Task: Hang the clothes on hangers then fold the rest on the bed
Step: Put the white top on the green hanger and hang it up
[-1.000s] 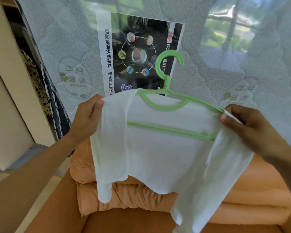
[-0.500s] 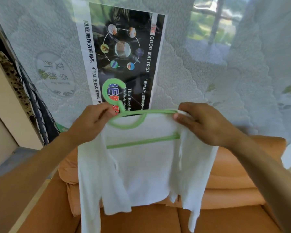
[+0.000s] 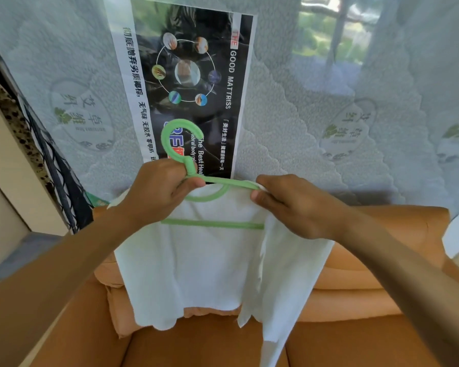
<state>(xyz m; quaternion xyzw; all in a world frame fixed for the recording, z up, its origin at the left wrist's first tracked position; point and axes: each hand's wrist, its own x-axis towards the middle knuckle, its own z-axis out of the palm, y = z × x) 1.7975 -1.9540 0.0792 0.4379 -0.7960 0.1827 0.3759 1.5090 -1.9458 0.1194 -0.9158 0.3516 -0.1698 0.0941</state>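
A white long-sleeved garment (image 3: 212, 266) hangs on a green plastic hanger (image 3: 212, 223) held up in front of me. My left hand (image 3: 157, 192) grips the hanger at the base of its hook, which stands above the fingers. My right hand (image 3: 289, 205) pinches the garment's shoulder together with the hanger's right arm. One sleeve dangles at the lower right. The hanger's left end is hidden under cloth and my left hand.
An orange sofa (image 3: 368, 327) with an orange cushion (image 3: 117, 308) lies below the garment. Behind it leans a quilted mattress (image 3: 316, 115) in plastic wrap with a printed label (image 3: 186, 83). A dark rack with spotted cloth (image 3: 24, 133) stands at the left.
Both hands have drawn in towards the hanger's middle. My left hand shifted from the garment's left shoulder to the hook's base. The hanger swung left and its hook now faces the other way.
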